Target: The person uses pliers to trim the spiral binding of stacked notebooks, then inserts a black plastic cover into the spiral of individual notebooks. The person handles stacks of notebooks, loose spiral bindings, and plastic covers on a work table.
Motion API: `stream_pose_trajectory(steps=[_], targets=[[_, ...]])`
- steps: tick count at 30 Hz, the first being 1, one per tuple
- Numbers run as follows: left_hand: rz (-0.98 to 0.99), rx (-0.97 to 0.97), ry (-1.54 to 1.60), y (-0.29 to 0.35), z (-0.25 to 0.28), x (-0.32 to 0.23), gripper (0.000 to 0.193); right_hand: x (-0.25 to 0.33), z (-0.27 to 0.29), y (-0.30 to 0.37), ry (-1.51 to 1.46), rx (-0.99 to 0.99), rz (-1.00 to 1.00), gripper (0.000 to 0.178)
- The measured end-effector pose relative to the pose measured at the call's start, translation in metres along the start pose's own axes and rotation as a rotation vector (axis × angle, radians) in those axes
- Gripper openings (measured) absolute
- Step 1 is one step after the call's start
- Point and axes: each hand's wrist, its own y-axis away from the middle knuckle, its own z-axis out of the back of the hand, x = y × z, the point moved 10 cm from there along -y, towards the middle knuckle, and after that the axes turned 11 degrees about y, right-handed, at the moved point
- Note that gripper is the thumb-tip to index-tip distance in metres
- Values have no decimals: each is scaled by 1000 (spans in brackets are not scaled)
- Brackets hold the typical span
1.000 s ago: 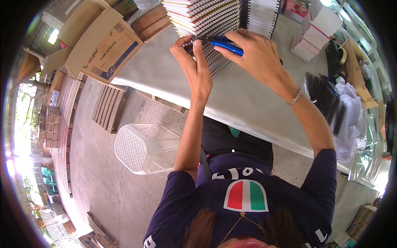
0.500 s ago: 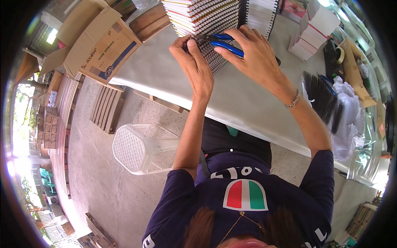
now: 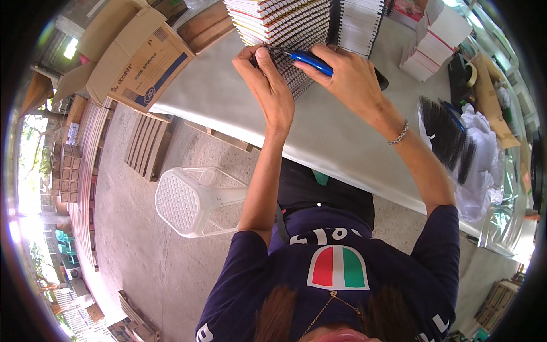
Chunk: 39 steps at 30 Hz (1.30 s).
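Observation:
A tall stack of spiral-bound notebooks (image 3: pixel 279 25) stands at the table's far edge, black coils facing me. My left hand (image 3: pixel 269 94) is closed at the stack's lower left corner, thumb and fingers pinching a notebook's coil end; the exact spot is partly hidden by the fingers. In my right hand (image 3: pixel 353 85) are blue-handled pliers (image 3: pixel 312 61), their handles squeezed close together. The pliers' tip points left at the coil beside my left thumb. Right of the stack lies another spiral-bound notebook (image 3: pixel 359 25) with white pages.
White-edged stacks of pages (image 3: pixel 427 48) stand at the right. Beyond them are a tape roll (image 3: pixel 470 74), loose black coils (image 3: pixel 447 139) and crumpled white plastic (image 3: pixel 481 165). A cardboard box (image 3: pixel 151 65) is at the left, with a white stool (image 3: pixel 185 199) below the table (image 3: pixel 228 108).
The pliers' handles have come together as my right hand closed tighter and lowered slightly. My left hand stays at the same coil end.

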Motion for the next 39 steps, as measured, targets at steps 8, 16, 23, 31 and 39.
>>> stream_pose_trajectory(steps=[8,16,23,31,39], targets=[[134,-39,170,0,6,5,36,-1,4,5,-7,38,-66,41],[157,41,225,8,7,16,45,-2,7,10,66,-16,-22,47],[125,67,149,11,6,21,33,2,3,6,87,-44,37,40],[198,25,197,13,9,20,37,-11,-7,18,15,74,-98,41],[194,46,207,16,8,16,35,-7,-5,22,82,-60,5,49]])
